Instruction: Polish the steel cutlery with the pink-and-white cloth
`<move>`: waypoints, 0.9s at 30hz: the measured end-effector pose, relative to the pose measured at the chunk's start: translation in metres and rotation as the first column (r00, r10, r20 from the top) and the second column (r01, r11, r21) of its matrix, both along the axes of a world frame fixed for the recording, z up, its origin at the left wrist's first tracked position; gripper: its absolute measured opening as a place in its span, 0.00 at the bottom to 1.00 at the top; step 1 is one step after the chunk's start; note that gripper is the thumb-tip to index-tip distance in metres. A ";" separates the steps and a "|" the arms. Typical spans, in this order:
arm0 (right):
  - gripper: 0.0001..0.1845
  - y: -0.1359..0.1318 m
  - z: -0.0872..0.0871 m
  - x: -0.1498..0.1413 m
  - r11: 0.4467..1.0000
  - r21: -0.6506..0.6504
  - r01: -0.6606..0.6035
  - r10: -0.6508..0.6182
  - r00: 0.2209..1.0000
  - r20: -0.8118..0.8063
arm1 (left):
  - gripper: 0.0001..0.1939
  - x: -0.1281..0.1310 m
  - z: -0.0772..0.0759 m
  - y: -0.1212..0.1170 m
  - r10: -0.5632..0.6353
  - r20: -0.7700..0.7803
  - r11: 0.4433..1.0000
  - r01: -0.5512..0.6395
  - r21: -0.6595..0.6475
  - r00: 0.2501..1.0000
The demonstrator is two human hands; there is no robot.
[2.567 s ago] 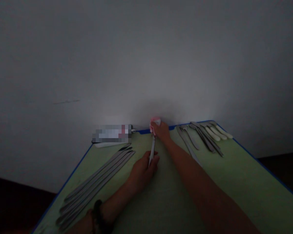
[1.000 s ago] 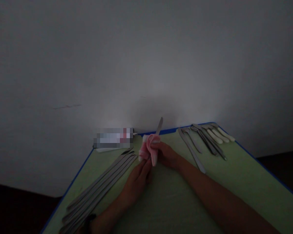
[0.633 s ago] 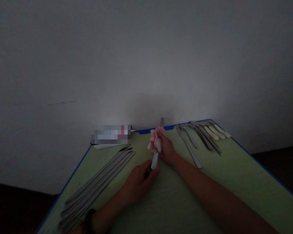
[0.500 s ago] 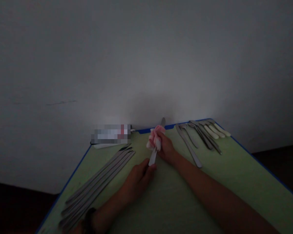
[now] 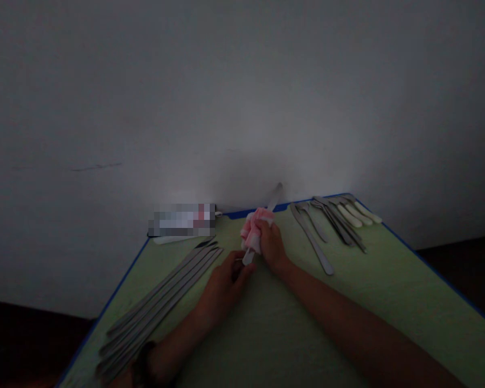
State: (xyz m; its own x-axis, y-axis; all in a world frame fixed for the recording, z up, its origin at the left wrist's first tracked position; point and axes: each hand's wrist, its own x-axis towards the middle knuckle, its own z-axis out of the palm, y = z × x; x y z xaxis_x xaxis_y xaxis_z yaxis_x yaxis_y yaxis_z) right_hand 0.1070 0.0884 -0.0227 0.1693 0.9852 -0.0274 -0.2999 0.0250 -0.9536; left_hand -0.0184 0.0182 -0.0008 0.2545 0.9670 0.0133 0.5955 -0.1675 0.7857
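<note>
While both forearms stretch forward over a light green worktop (image 5: 291,323) edged in blue, the bare left hand (image 5: 226,280) and right hand (image 5: 272,245) are close together toward its far side. The left hand pinches the handle end of a long, silver-grey metal table knife (image 5: 275,197) between thumb and fingers, and a dark round bracelet (image 5: 143,362) circles that wrist. The right hand, thumb pressed on top, clasps a bunched pink-and-white fabric cloth (image 5: 251,230) around the middle of the knife, so the blade sticks out beyond the cloth and a short piece of handle shows below it. The knife is tilted, its tip pointing away and to the right, in front of a plain grey wall (image 5: 242,97).

On the left, several long grey metal knives (image 5: 156,308) lie side by side at a slant, blades toward the wall. Beyond them, a flat rectangular item (image 5: 181,220), obscured by pixelation, lies near the far left corner, with a slim white strip (image 5: 178,239) along its near edge. Right of the hands, a long slender metal utensil (image 5: 312,240) lies slanted beside a shorter grey one (image 5: 316,226); farther right come dark grey metal cutlery (image 5: 338,227) and several pieces with cream-white handles (image 5: 360,215).
</note>
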 end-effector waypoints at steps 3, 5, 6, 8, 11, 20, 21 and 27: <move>0.12 0.001 0.001 0.000 0.995 -0.023 0.097 -0.095 0.994 0.060 | 0.15 0.001 0.004 0.000 -0.042 -0.030 0.999 0.043 0.001 0.999; 0.12 0.001 0.002 0.001 0.998 -0.009 0.069 -0.068 0.995 0.073 | 0.15 0.001 0.005 -0.001 -0.044 -0.024 0.999 0.045 0.008 0.999; 0.12 0.000 0.003 0.001 0.999 0.006 0.045 -0.046 0.997 0.064 | 0.15 0.002 0.005 -0.001 -0.051 -0.020 0.999 0.051 0.009 0.999; 0.13 -0.002 0.006 0.003 0.999 0.034 -0.005 0.004 0.999 0.044 | 0.16 0.001 0.004 -0.002 -0.070 -0.015 0.997 0.070 0.017 0.997; 0.15 -0.006 0.010 0.003 0.995 0.055 -0.082 0.079 0.996 0.044 | 0.17 -0.001 0.000 0.000 -0.090 0.000 0.995 0.090 0.030 0.996; 0.14 -0.009 0.006 0.003 0.938 0.110 -0.328 0.309 0.938 0.159 | 0.16 -0.008 -0.009 0.006 -0.004 -0.007 0.999 0.004 0.047 1.000; 0.14 -0.009 0.005 0.003 0.934 0.112 -0.338 0.318 0.933 0.166 | 0.17 -0.007 -0.009 0.006 -0.002 -0.002 0.999 0.002 0.043 1.000; 0.16 -0.004 0.003 0.002 0.976 0.039 -0.214 0.212 0.976 0.052 | 0.16 -0.004 -0.008 0.006 -0.072 -0.111 0.991 0.084 0.101 0.991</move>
